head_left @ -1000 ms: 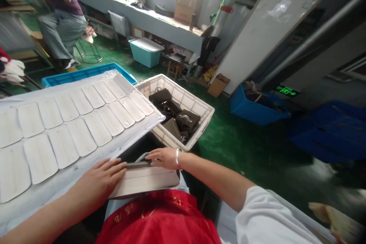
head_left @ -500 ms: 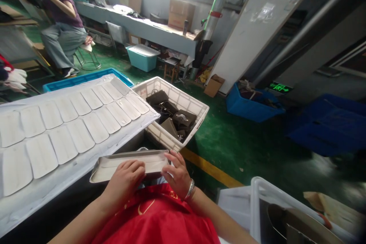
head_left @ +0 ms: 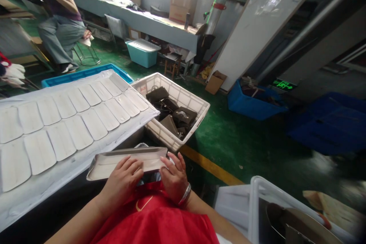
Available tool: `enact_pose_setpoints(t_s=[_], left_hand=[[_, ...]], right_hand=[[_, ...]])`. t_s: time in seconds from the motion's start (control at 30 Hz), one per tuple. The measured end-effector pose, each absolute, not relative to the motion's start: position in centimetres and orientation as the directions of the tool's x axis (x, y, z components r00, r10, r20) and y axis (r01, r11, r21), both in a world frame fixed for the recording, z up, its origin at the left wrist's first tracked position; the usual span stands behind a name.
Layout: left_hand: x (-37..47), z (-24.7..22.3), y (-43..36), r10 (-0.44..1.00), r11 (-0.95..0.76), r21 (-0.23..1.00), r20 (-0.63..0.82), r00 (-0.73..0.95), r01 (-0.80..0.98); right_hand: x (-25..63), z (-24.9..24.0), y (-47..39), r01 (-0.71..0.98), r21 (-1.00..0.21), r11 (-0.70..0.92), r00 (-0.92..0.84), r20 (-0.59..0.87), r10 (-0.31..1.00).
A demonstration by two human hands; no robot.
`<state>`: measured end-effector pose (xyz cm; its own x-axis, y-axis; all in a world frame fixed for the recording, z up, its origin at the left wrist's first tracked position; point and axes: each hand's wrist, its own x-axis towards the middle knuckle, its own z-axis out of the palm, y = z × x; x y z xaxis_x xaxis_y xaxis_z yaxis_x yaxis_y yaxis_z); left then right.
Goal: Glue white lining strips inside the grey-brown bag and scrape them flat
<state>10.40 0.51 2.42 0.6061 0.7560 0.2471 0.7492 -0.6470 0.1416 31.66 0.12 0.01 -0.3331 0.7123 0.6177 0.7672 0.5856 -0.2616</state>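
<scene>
A long panel (head_left: 107, 166) with a pale inner face and dark, turned-up edges lies across my lap over the red apron (head_left: 174, 219). My left hand (head_left: 127, 173) grips its near edge around the middle, fingers curled over the pale face. At the panel's right end, my right hand (head_left: 175, 175) has its thumb and fingers bent around the corner. The panel's underside is hidden. To the left, pale pieces with rounded ends (head_left: 68, 133) lie in two rows on a white-covered table (head_left: 57, 183).
Beyond the panel stands a white crate (head_left: 197, 126) holding dark bags or pouches (head_left: 171, 112). A white bin (head_left: 254, 206) with dark curved pieces is at lower right. Blue bins (head_left: 251, 103) stand farther right. A seated person (head_left: 61, 26) works at upper left.
The panel and both hands have shifted slightly left and up in view. My right fingers have moved a little over the panel's end; the hold on the panel stays.
</scene>
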Motion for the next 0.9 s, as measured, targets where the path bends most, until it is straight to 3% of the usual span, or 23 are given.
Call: enact_pose_setpoints(t_s=[0.17, 0.3, 0.37, 0.43, 0.5, 0.6, 0.7, 0.9], left_hand=[[11.2, 3.4, 1.2, 0.853, -0.520, 0.157, 0.152, 0.500, 0.839], [11.6, 4.2, 2.0, 0.906, -0.410, 0.221, -0.009, 0.422, 0.885], [11.6, 4.5, 2.4, 0.911, -0.377, 0.240, -0.075, 0.405, 0.894], [11.6, 4.7, 2.8, 0.912, -0.353, 0.254, -0.121, 0.392, 0.900], [11.6, 4.9, 3.1, 0.911, -0.332, 0.267, -0.157, 0.381, 0.905], [11.5, 4.9, 3.4, 0.910, -0.311, 0.285, -0.185, 0.371, 0.907], [11.4, 4.8, 3.4, 0.914, -0.301, 0.300, -0.179, 0.363, 0.905], [11.4, 4.7, 3.4, 0.927, -0.283, 0.308, -0.156, 0.341, 0.908]], right_hand=[[30.9, 0.4, 0.1, 0.800, -0.399, 0.448, -0.200, 0.527, 0.826], [31.2, 0.1, 0.2, 0.779, -0.597, 0.192, 0.040, 0.352, 0.935], [31.6, -0.1, 0.4, 0.758, -0.652, 0.022, 0.101, 0.151, 0.983], [31.8, -0.1, 0.4, 0.715, -0.688, -0.124, 0.055, -0.122, 0.991], [31.7, -0.1, 0.5, 0.600, -0.755, -0.264, -0.065, -0.375, 0.925], [30.7, 0.1, 0.5, 0.298, -0.783, -0.546, -0.184, -0.608, 0.772], [29.4, 0.0, 0.5, 0.065, -0.716, -0.695, -0.205, -0.692, 0.693], [27.5, -0.6, 0.4, -0.110, -0.704, -0.702, -0.171, -0.682, 0.711]])
